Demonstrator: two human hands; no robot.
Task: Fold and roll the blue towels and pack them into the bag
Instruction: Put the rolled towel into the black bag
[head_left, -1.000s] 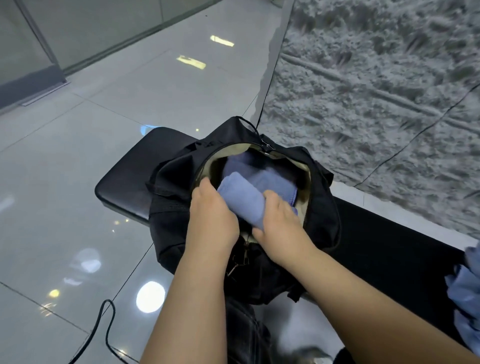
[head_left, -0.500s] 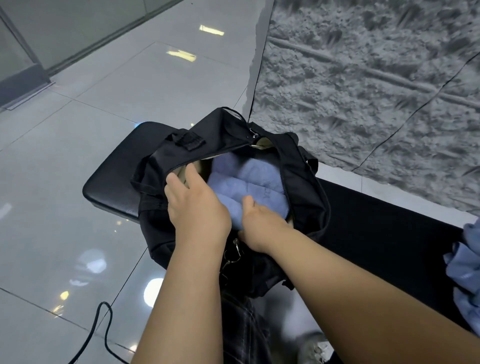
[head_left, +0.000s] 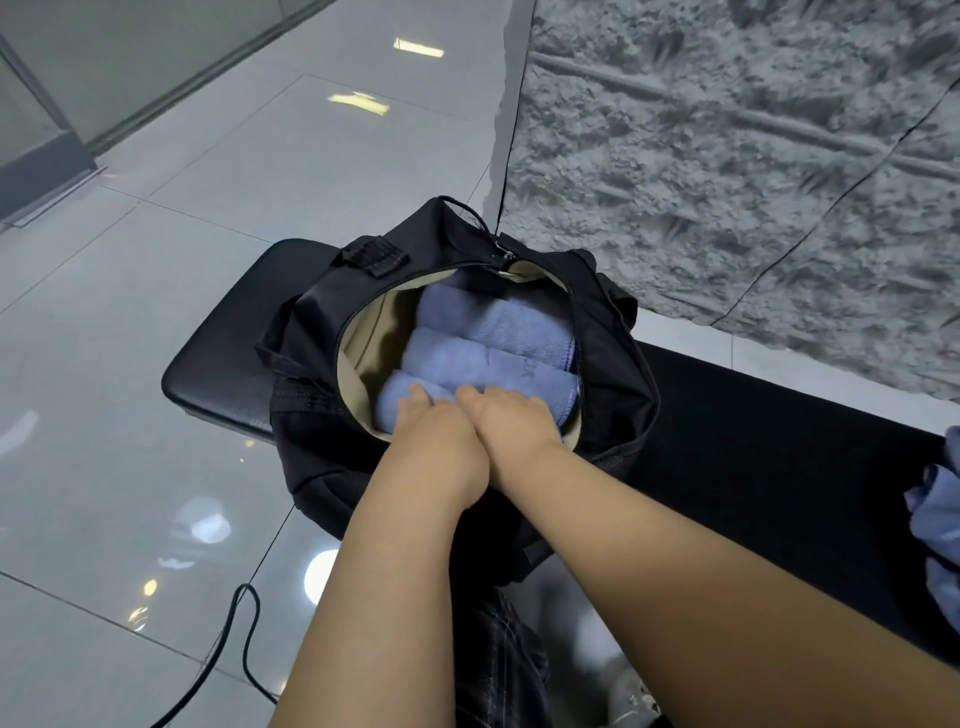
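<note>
A black bag (head_left: 613, 374) with a beige lining stands unzipped on the left end of a black bench (head_left: 218, 374). Three rolled blue towels lie side by side inside it: a far roll (head_left: 498, 322), a middle roll (head_left: 478, 358) and a near roll (head_left: 400, 400). My left hand (head_left: 436, 431) and my right hand (head_left: 511, 415) sit close together at the bag's near rim, both pressing down on the near roll. The right hand's fingertips are hidden behind that roll.
Loose blue towels (head_left: 935, 525) lie bunched at the bench's right end. A rough grey wall (head_left: 727, 156) rises right behind the bench. A black cable (head_left: 244, 629) loops on the glossy tiled floor to the left. Dark checked trousers (head_left: 498, 665) show between my forearms.
The roll held above the opening a second ago now sits low in the bag beside the other two. Both hands came together on top of it, and the bag's mouth has spread wider.
</note>
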